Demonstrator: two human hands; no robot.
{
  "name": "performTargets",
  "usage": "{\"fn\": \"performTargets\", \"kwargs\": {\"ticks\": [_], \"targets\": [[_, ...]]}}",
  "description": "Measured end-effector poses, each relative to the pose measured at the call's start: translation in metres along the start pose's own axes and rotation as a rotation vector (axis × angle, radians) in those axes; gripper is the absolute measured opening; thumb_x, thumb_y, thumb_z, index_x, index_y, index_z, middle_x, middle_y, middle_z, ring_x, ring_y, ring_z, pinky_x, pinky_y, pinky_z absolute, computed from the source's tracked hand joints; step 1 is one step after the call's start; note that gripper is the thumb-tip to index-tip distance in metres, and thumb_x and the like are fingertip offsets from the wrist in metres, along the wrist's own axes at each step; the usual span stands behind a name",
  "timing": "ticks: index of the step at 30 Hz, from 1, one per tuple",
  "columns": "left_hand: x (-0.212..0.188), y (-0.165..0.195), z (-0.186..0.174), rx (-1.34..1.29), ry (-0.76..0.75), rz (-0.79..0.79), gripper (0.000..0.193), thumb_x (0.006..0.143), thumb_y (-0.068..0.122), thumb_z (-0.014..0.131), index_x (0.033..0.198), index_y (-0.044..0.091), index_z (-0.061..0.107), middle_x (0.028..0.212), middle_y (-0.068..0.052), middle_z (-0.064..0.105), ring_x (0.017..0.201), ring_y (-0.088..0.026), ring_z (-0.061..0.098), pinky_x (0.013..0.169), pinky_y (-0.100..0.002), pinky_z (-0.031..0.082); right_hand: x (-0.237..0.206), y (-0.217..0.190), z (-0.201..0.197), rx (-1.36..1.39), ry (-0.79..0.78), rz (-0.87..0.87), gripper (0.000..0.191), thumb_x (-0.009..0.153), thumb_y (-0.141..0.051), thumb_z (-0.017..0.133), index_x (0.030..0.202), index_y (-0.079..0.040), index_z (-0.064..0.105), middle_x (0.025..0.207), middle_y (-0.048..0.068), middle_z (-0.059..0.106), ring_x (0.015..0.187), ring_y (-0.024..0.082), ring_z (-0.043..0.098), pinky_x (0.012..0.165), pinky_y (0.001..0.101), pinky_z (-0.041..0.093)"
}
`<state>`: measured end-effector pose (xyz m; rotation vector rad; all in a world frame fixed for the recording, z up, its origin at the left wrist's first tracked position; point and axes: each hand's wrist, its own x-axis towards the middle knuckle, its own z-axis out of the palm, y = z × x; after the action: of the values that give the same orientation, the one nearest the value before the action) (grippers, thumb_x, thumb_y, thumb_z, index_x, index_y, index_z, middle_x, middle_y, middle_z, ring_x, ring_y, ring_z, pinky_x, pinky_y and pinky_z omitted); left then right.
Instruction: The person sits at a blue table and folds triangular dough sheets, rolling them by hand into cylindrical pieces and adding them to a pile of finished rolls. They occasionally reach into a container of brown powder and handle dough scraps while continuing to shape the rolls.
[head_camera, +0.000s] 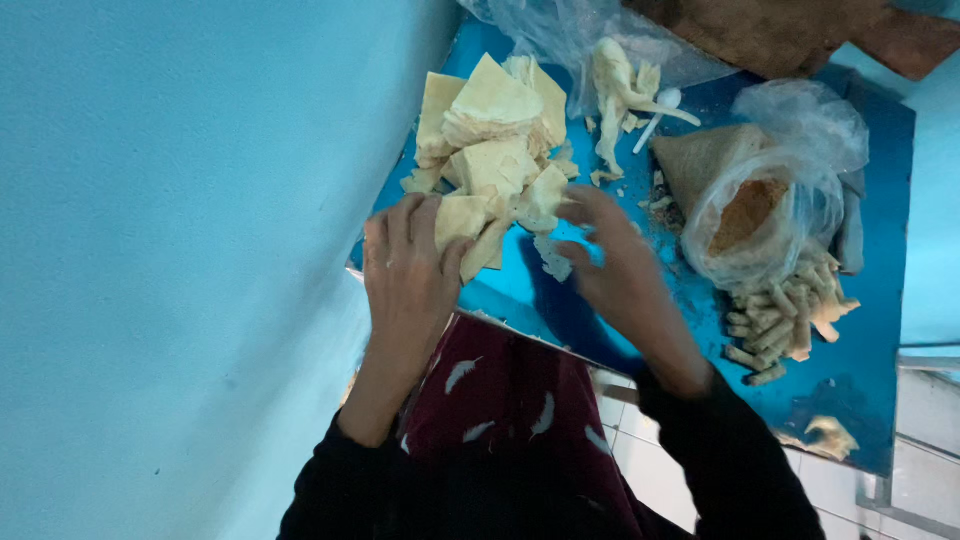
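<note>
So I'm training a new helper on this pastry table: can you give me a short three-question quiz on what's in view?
1. True or false: the left hand holds a pale wrapper piece.
2. Where do the rolls lie? A) just below the filling bag B) on the wrapper pile C) on the person's lap
3. What small white tool lies above the filling bag?

Key: 1 true. 2 A. 3 a spoon.
</note>
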<state>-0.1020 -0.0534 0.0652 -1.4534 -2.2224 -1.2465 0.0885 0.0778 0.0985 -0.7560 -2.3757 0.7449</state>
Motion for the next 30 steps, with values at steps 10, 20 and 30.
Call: {"fn": "performTargets", "kwargs": {"ticks": [10, 20, 30], "targets": [[-0.005, 0.008, 0.002, 0.178, 0.073, 0.069, 0.045, 0.085, 0.024, 0.080, 0.124, 0.005, 0.065, 0.132, -0.013, 0.059, 0.123, -0.034, 0.052, 0.100, -0.049, 0.042, 0.031, 0.011, 0.009, -0.064, 0.000, -0.034, 0.054, 0.094, 0.003, 0.066, 0.142, -0.006, 0.044, 0.109, 0.012, 0.075, 0.097, 0.031, 0.075, 0.077, 0.0393, 0.058], [-0.010, 0.017, 0.009, 0.244, -0.028, 0.223, 0.016, 0.089, 0.019, 0.074, 0.102, 0.010, 0.070, 0.112, -0.002, 0.062, 0.112, -0.023, 0.056, 0.100, -0.043, 0.036, 0.037, -0.001, 0.036, 0.106, -0.055, 0.196, 0.061, 0.089, -0.005, 0.075, 0.141, -0.007, 0.042, 0.093, 0.008, 0.076, 0.076, 0.023, 0.073, 0.070, 0.0342, 0.056], [-0.016, 0.034, 0.046, -1.253, -0.361, -0.581, 0.019, 0.106, 0.019, 0.061, 0.100, 0.002, 0.068, 0.085, 0.002, 0.065, 0.076, -0.005, 0.059, 0.066, -0.023, 0.048, -0.024, -0.003, -0.017, 0.382, 0.140, 0.183, 0.063, 0.094, 0.007, 0.066, 0.148, -0.003, 0.037, 0.120, 0.013, 0.065, 0.107, 0.020, 0.068, 0.091, 0.0332, 0.058]]}}
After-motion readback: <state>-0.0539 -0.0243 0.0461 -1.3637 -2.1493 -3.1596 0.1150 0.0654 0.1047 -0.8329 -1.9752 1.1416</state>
